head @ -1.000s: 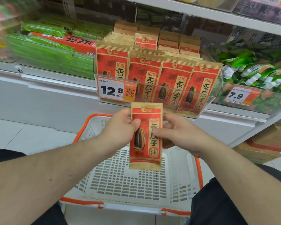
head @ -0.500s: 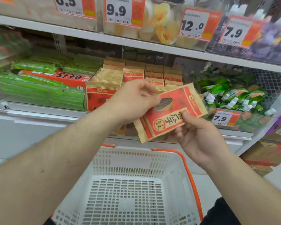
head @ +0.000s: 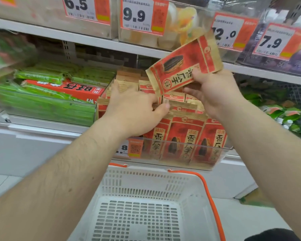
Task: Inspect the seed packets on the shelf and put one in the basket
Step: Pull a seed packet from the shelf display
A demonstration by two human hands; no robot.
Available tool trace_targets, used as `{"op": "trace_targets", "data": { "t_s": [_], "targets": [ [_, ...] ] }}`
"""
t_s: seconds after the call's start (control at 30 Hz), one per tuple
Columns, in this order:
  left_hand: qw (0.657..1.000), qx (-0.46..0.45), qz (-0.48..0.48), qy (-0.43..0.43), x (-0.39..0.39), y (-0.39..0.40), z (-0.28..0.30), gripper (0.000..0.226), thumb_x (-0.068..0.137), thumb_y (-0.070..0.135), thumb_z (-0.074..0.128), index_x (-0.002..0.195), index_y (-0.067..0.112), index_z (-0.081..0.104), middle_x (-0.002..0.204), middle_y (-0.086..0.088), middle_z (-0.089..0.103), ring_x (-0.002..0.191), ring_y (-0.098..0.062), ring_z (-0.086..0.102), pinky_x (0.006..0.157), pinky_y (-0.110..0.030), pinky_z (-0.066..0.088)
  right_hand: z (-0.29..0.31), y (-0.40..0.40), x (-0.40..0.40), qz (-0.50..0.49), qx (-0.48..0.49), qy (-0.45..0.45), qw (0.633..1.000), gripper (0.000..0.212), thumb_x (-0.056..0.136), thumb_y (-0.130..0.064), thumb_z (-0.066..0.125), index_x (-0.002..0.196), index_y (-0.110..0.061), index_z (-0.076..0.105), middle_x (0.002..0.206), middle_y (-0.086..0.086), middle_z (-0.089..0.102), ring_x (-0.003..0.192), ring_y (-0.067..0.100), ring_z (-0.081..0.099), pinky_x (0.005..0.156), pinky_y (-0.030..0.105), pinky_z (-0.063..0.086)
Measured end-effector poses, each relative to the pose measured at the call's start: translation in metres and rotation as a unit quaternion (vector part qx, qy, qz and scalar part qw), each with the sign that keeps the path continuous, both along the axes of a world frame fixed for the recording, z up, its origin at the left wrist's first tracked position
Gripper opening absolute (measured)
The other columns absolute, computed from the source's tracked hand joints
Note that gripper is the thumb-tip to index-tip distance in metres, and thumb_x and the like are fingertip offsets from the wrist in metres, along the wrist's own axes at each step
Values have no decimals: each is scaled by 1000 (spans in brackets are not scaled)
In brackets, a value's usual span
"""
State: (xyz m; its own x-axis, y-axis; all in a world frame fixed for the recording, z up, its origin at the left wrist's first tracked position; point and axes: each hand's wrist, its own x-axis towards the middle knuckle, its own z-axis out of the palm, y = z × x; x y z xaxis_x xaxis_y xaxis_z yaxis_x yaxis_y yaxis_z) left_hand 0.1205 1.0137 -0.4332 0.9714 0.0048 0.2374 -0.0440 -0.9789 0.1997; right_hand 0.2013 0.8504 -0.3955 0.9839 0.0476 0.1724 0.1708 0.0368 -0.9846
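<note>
a: right hand (head: 214, 91) gripping one seed packet (head: 184, 66), tilted, raised above the clear bin (head: 214, 150) on the shelf, well above the basket (head: 207, 186).

b: and the left hand (head: 134, 110)?

a: down among the packets in the bin (head: 184, 136), fingers curled round the top edges of the front rows; pinching one or just parting them, cannot tell (thumb tip shows against a packet top).

b: best way through this step?

a: probably still inspecting. better to keep the raised packet face-on and steady for reading, pinched by its edge, not crushed across the middle. with the left, better to lift a single packet straight up out of the row, not drag the neighbours along.

b: pose of the arms?

a: both forearms stretched forward and up from the bottom corners, converging at the bin; right wrist cocked back, left palm down.

b: then?

a: choose one, lower it straight into the basket below, nothing in it yet.
</note>
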Motion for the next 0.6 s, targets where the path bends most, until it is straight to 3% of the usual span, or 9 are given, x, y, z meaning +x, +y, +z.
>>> {"op": "trace_targets", "data": {
  "t_s": [0.13,0.3,0.4,0.47,0.6],
  "targets": [
    [1000,-10,3,-5,1,1,-2,57,93,67,18,106,36,64,101,12,63,123,-18,48,119,-59,9,-3,8,27,38,-215,-9,976,11,97,-6,59,93,-14,65,97,6,74,91,23,72,75,33,60],
    [999,-22,20,-28,4,-2,-3,52,97,64,27,107,35,69,98,10,63,119,-19,51,119,-54,11,5,23,43,66,-337,-25,939,12,96,-4,59,104,-3,67,101,13,74,96,29,71,87,42,59],
    [999,-20,25,-35,5,-2,-4,50,97,63,28,102,34,69,90,10,56,118,-20,51,119,-54,12,4,35,43,97,-446,-43,889,14,94,-5,61,104,-1,69,104,18,74,99,34,70,92,51,56],
    [999,-23,25,-38,5,-2,-5,51,97,63,28,100,33,70,93,10,60,117,-20,52,119,-54,12,0,42,46,123,-477,-31,870,15,94,-5,60,106,-2,70,104,15,74,96,29,71,87,46,60],
    [998,-33,23,-56,3,-3,-6,51,97,61,29,98,33,71,96,10,67,114,-18,53,118,-53,15,3,52,51,111,-426,1,898,17,97,0,55,105,-7,67,97,6,73,83,15,70,56,21,56]
  ]
}}
